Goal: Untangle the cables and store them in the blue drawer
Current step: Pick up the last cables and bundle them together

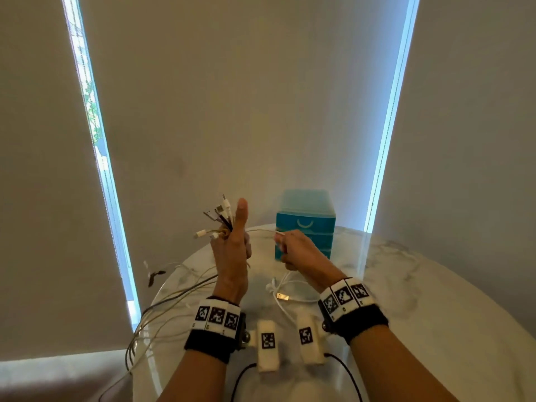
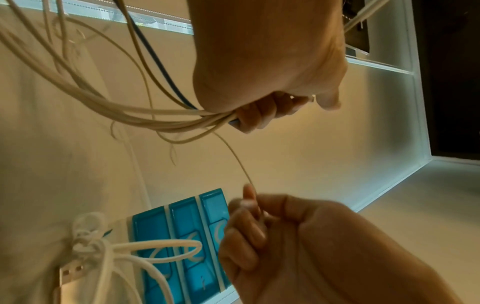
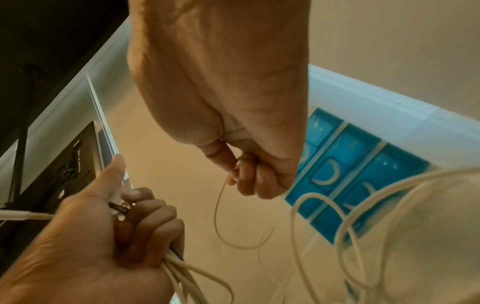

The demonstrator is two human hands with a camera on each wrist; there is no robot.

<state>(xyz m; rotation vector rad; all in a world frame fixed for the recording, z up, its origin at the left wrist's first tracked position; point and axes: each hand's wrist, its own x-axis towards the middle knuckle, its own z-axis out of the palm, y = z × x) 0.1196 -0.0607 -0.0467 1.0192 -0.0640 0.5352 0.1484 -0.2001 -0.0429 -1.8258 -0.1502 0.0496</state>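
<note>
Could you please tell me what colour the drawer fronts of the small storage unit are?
The drawer fronts are bright blue with pale curved handles, clearest in the right wrist view.

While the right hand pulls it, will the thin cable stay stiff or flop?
Probably floppy: the thin cable sags in a loose curl below the right hand. Likely light too. It may snag, since its other end runs into the bundle gripped by the left hand.

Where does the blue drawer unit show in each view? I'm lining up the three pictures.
Head: blue drawer unit centre, behind the right hand.
Left wrist: bottom centre, beside that hand.
Right wrist: right of centre.
Shared landmark: the thin cable stretched between both hands.
</note>
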